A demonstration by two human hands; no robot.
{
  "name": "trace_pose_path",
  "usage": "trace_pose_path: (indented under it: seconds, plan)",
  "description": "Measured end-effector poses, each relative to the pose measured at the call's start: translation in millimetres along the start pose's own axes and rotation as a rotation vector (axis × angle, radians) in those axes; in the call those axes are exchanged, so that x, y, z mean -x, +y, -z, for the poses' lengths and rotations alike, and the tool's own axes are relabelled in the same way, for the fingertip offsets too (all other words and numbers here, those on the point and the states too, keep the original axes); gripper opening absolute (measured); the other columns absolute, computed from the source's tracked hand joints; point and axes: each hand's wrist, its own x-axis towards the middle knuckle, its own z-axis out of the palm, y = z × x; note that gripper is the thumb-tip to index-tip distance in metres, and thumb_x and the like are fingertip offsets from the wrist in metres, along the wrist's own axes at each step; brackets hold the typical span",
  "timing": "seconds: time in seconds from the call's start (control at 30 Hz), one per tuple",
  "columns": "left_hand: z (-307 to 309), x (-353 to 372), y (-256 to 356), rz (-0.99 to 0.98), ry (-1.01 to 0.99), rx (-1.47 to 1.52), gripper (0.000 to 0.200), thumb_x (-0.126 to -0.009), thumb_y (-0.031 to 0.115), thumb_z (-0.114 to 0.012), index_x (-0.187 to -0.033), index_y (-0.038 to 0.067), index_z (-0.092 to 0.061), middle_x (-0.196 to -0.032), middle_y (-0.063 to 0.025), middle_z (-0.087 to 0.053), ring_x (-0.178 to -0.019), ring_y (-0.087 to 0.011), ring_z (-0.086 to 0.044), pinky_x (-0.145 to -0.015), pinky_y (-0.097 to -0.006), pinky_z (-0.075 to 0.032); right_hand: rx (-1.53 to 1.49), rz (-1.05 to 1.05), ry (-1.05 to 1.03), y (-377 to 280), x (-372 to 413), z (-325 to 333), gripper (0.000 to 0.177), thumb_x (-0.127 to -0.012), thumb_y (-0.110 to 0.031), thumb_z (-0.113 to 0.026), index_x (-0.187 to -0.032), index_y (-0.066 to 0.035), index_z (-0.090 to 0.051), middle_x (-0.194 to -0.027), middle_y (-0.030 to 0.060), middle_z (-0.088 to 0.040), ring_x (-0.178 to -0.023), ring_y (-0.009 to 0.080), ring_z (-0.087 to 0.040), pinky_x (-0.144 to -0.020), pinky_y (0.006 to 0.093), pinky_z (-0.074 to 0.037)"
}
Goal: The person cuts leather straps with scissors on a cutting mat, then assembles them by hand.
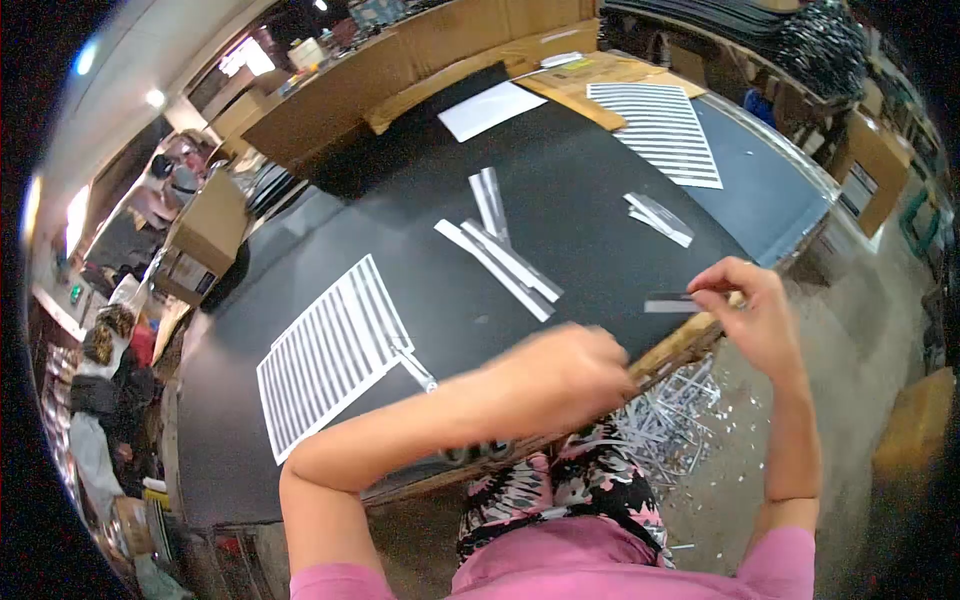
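Observation:
My right hand (752, 312) pinches one end of a short strip with a pale and a dark band (668, 306), level with the table's front edge. My left hand (580, 368) is curled and blurred above the same edge; whatever its fingers hold is hidden. Beneath my left forearm lie what look like scissors (418, 372), partly covered. Their blades rest by a sheet of black-and-white striped paper (335, 350). Ahead of my hands are several cut white strips (498, 268) in a loose pile. A smaller bunch of strips (660, 218) lies to the right.
The dark tabletop (390, 215) also bears a white sheet (490, 110) and, on cardboard, another striped sheet (660, 130). A cardboard wall (430, 60) stands along the back. Paper scraps (675, 430) litter the floor below. A person (175, 185) is at the far left.

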Motion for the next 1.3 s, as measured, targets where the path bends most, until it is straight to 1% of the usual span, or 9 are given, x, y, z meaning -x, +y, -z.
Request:
trace_pose_path:
  seconds: [0.23,0.4,0.53,0.63,0.87,0.93,1.07,1.13,1.3]
  plan:
    - [63.0,116.0,-60.1,0.471,0.274,-0.221,0.018,-0.079,0.004,-0.066,-0.097,0.003,-0.068,-0.101,-0.013,-0.066,-0.097,-0.0307,-0.061,-0.086,-0.0384,-0.048,-0.002,0.144,-0.214,-19.1,-10.8,-83.1,0.009,-0.076,-0.007,-0.071,-0.083,-0.003,-0.069,-0.077,0.0123,-0.067,-0.076,0.0252,-0.064,-0.067,0.0338,-0.049]
    - [63.3,116.9,-127.9,0.335,0.297,-0.319,0.037,-0.081,0.007,-0.065,-0.117,0.003,-0.06,-0.127,-0.016,-0.056,-0.12,-0.0337,-0.051,-0.102,-0.0419,-0.04,-0.024,0.146,-0.228,-29.8,-5.0,-122.5,0.008,-0.074,-0.009,-0.073,-0.08,-0.006,-0.07,-0.075,0.0106,-0.066,-0.075,0.0245,-0.061,-0.065,0.0348,-0.048]
    - [69.8,91.3,-169.4,0.249,0.272,-0.313,0.04,-0.08,0.009,-0.066,-0.118,0.005,-0.059,-0.128,-0.0156,-0.054,-0.121,-0.0333,-0.05,-0.103,-0.0417,-0.038,0.005,0.136,-0.327,-39.9,-4.3,-131.1,0.008,-0.073,-0.008,-0.074,-0.08,-0.005,-0.069,-0.077,0.01,-0.065,-0.08,0.0272,-0.06,-0.071,0.0367,-0.047]
    - [72.1,81.3,-183.4,0.181,0.216,-0.168,0.039,-0.077,0.012,-0.069,-0.115,0.006,-0.061,-0.121,-0.0144,-0.057,-0.117,-0.0319,-0.051,-0.102,-0.041,-0.039,0.218,0.347,-0.045,-24.9,-25.0,-126.3,0.012,-0.071,-0.005,-0.073,-0.081,-0.003,-0.066,-0.083,0.0123,-0.059,-0.087,0.031,-0.054,-0.079,0.0379,-0.043]
    - [57.6,71.8,-176.0,0.179,0.158,0.011,0.025,-0.077,0.024,-0.076,-0.093,0.01,-0.065,-0.097,-0.0072,-0.055,-0.099,-0.0235,-0.052,-0.089,-0.0354,-0.042,0.355,0.093,-0.139,-15.3,-65.8,-136.5,0.027,-0.07,-0.016,-0.078,-0.083,0.0,-0.061,-0.088,0.0153,-0.058,-0.092,0.0338,-0.054,-0.082,0.0398,-0.044]
    - [58.4,72.7,-177.4,0.182,0.156,0.032,0.024,-0.077,0.024,-0.076,-0.093,0.01,-0.065,-0.097,-0.0072,-0.055,-0.099,-0.0233,-0.052,-0.089,-0.0352,-0.042,0.396,0.093,-0.124,-12.7,-69.7,-145.3,0.032,-0.068,-0.02,-0.082,-0.086,0.0,-0.064,-0.083,0.0115,-0.056,-0.081,0.0246,-0.055,-0.072,0.0347,-0.045]
    - [57.9,75.4,-176.0,0.214,0.142,0.038,0.022,-0.078,0.024,-0.075,-0.09,0.009,-0.064,-0.095,-0.0067,-0.055,-0.098,-0.0227,-0.053,-0.088,-0.0349,-0.042,0.434,0.018,-0.134,-16.8,-77.5,-149.5,0.032,-0.067,-0.02,-0.083,-0.084,0.001,-0.065,-0.08,0.0124,-0.058,-0.078,0.0246,-0.057,-0.07,0.0351,-0.046]
    - [51.8,77.1,-178.0,0.212,0.174,0.062,0.021,-0.078,0.023,-0.075,-0.089,0.009,-0.064,-0.094,-0.0066,-0.055,-0.097,-0.0226,-0.053,-0.087,-0.0349,-0.043,0.365,-0.105,-0.219,-24.2,-80.8,-147.2,0.029,-0.067,-0.02,-0.081,-0.077,0.002,-0.065,-0.081,0.0186,-0.063,-0.083,0.0342,-0.061,-0.075,0.0409,-0.048]
    - [50.8,79.7,-173.4,0.186,0.198,0.025,0.019,-0.077,0.02,-0.074,-0.086,0.008,-0.062,-0.091,-0.007,-0.055,-0.095,-0.0233,-0.053,-0.084,-0.0352,-0.043,0.304,-0.194,-0.253,-23.9,-83.7,-150.6,0.028,-0.067,-0.021,-0.08,-0.076,0.002,-0.066,-0.08,0.0191,-0.064,-0.083,0.0335,-0.063,-0.075,0.0399,-0.049]
